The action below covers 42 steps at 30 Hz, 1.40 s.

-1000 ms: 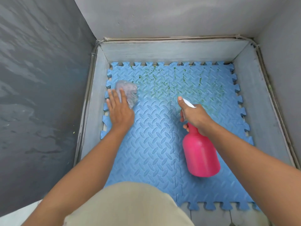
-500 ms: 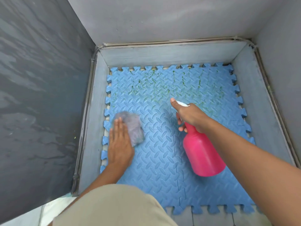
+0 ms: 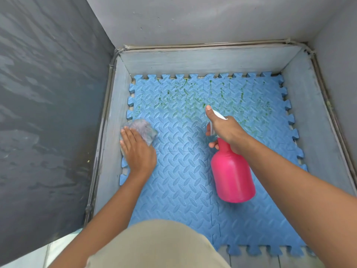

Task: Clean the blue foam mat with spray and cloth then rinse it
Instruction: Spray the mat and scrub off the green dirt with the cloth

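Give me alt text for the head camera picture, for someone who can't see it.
A person's left hand presses a grey cloth near the left edge of a blue foam mat while the right hand grips a pink spray bottle. Green stains streak its far side.

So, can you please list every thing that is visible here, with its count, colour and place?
mat: one, blue, lying flat, centre of view
stains: many, green, far part of the mat
cloth: one, grey, at the mat's left edge
bottle: one, pink with white nozzle, above the mat's middle
basin: one, grey, walls around the mat
wall: one, dark grey, left of the basin
clothing: one, beige, bottom of view
left hand: one, fingers flat on the cloth
right hand: one, grips the bottle's neck
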Tool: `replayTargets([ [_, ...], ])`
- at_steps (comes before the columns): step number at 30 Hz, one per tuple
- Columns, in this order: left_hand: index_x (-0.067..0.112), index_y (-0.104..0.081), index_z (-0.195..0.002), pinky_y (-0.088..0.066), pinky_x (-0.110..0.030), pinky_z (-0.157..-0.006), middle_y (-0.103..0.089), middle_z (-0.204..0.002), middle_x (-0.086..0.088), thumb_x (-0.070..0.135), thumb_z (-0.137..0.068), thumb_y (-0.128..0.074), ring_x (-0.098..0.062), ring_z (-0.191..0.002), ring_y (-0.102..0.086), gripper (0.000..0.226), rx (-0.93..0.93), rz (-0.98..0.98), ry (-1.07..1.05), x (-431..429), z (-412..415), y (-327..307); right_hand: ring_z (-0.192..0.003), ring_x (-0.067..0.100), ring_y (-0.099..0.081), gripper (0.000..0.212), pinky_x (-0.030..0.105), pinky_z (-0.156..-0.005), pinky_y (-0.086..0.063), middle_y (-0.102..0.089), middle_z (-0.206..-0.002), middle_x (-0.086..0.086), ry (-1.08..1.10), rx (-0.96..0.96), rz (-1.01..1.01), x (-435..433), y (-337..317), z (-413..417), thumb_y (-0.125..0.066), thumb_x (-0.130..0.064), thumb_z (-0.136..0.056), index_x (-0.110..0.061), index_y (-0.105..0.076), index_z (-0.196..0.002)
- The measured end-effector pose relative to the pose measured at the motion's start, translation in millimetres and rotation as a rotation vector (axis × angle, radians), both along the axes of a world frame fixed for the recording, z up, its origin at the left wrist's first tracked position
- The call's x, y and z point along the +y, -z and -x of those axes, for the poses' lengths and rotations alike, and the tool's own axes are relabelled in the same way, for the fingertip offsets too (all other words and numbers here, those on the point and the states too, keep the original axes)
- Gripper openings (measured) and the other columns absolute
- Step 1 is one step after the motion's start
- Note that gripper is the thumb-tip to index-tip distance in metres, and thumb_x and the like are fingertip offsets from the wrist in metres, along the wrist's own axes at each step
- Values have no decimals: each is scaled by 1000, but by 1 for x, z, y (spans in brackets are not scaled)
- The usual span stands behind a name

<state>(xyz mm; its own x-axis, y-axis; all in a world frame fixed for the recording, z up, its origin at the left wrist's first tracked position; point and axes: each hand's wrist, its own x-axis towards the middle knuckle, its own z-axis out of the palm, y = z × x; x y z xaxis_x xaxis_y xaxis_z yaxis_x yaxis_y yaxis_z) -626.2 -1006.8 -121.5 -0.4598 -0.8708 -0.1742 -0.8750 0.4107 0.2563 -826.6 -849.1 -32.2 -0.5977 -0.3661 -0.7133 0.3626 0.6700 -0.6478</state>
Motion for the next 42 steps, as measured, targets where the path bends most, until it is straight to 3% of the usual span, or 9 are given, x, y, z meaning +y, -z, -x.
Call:
replayTargets([
  [7, -8, -3, -152, 3, -48, -121, 6, -160, -30, 26, -94, -52, -43, -148, 10, 83, 148, -124, -336, -31, 103, -3, -41, 23, -60, 74, 27, -45, -48, -68, -68, 9, 37, 48, -7, 4, -7, 4, -53, -82, -84, -8, -62, -81],
  [12, 3, -7, -156, 6, -48, -122, 3, -164, -17, 42, -97, -47, -33, -151, 10, 81, 118, 11, 428, 5, 138, 15, -40, 22, -62, 75, 27, -44, -50, -74, -100, 8, 307, 56, -73, 38, -3, 25, -53, -80, -86, -7, -64, -104],
  [16, 10, -20, -156, -3, -44, -124, -9, -164, -11, 30, -85, -60, -28, -152, 1, 84, 162, -2, 1090, 95, 139, 21, -39, 23, -63, 76, 28, -43, -50, -74, -100, 9, 385, 70, -118, 60, -3, 50, -54, -79, -86, -8, -64, -112],
  [20, 14, -22, -156, -7, -43, -124, -12, -164, -9, 44, -83, -59, -26, -152, -4, 87, 86, 73, 1387, 136, 126, 27, -50, 25, -62, 62, 28, -44, -52, -74, -105, 15, 247, 122, -82, 74, -35, 84, -55, -76, -89, -17, -67, -105],
  [26, 6, -9, -156, 0, -46, -123, -1, -164, -16, 54, -93, -41, -29, -152, 2, 85, 71, 194, 802, 101, 126, 25, -42, 25, -53, 65, 24, -41, -42, -65, -78, 13, -206, 208, -250, 116, -81, 92, -48, -78, -90, -15, -65, -85],
  [31, -3, -4, -154, -5, -49, -123, 0, -162, -22, 32, -93, -56, -34, -151, 5, 87, -9, 137, 357, 70, 129, 11, -45, 26, -56, 49, 25, -45, -45, -57, -82, 17, -106, 119, -226, 146, -62, 89, -48, -73, -95, -29, -64, -110],
  [36, 2, -3, -156, -4, -47, -123, 2, -164, -15, 27, -91, -60, -29, -152, 7, 90, -16, 141, 371, 69, 117, 9, -56, 23, -64, 62, 26, -43, -51, -65, -97, 13, 39, -60, -157, 155, -58, 102, -50, -72, -95, -29, -54, -139],
  [40, 2, -3, -156, -2, -46, -123, 4, -164, -16, 24, -89, -58, -29, -152, 8, 89, -17, 129, 460, 85, 114, 10, -41, 23, -50, 61, 25, -41, -42, -55, -58, 8, -87, -71, -130, 147, -61, 106, -49, -71, -96, -11, -60, -105],
  [42, 0, -5, -155, -1, -46, -123, 3, -164, -17, 27, -90, -57, -29, -152, 8, 88, 9, 123, 441, 93, 116, 9, -41, 24, -51, 60, 25, -41, -43, -54, -58, 9, -84, -62, -132, 149, -64, 111, -51, -71, -95, -13, -59, -101],
])
